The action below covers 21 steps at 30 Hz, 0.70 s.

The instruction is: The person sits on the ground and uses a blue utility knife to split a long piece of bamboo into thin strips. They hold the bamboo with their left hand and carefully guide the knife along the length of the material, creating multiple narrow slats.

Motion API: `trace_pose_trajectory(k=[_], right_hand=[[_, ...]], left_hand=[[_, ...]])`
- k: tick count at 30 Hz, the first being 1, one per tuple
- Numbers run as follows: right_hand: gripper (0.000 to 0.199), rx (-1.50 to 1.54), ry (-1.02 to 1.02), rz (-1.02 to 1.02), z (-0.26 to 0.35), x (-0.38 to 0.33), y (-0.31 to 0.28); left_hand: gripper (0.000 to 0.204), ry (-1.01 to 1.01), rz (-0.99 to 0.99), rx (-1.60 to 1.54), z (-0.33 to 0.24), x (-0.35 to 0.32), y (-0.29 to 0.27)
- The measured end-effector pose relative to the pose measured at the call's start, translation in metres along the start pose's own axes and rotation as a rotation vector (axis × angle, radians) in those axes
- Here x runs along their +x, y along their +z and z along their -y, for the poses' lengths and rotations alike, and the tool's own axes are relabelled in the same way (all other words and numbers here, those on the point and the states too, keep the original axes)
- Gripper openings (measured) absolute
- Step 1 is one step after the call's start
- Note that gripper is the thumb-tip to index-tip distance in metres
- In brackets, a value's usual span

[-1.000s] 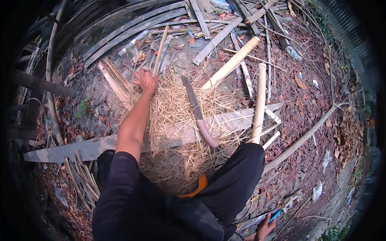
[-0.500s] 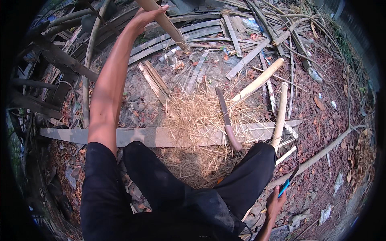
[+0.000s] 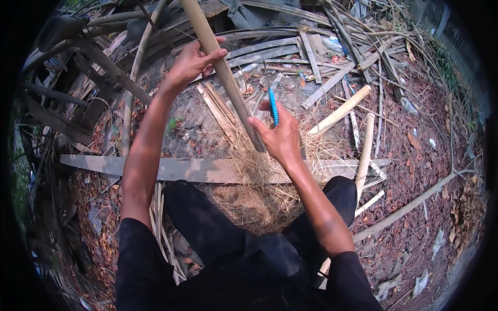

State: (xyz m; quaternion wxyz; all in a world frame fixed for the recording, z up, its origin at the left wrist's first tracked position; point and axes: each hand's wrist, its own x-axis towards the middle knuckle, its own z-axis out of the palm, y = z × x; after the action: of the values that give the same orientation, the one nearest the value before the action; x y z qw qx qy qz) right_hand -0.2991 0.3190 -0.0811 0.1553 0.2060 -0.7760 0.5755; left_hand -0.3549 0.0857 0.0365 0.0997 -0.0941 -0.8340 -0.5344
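Hands [image 3: 193, 63] [image 3: 280, 136] curled round pole [image 3: 228, 78] (left), knife [image 3: 273, 106] (right)

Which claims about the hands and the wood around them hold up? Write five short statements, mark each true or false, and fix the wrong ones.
1. The left hand grips a wooden pole. True.
2. The right hand is empty. False: it holds a blue-handled knife.
3. Straw-like shavings lie partly over a flat board. True.
4. Both hands wear gloves. False: both are bare.
5. Two pale poles are to the left of the left hand. False: they are to the right of the right hand.
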Motion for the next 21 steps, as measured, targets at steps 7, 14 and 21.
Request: trace_pose_trajectory(k=[7,14,21], right_hand=[[0.035,0.057,0.228,0.140,-0.020,0.030,0.052],[0.024,0.739,0.702,0.008,-0.038,0.074,0.051],[0.022,0.909,0.813,0.270,-0.011,0.056,0.078]], left_hand=[[0.106,-0.215,-0.084,0.139,0.001,0.000,-0.005],[0.098,0.447,0.123,0.959,0.000,-0.107,-0.006],[0.049,0.602,0.065,0.693,-0.022,-0.160,0.007]])
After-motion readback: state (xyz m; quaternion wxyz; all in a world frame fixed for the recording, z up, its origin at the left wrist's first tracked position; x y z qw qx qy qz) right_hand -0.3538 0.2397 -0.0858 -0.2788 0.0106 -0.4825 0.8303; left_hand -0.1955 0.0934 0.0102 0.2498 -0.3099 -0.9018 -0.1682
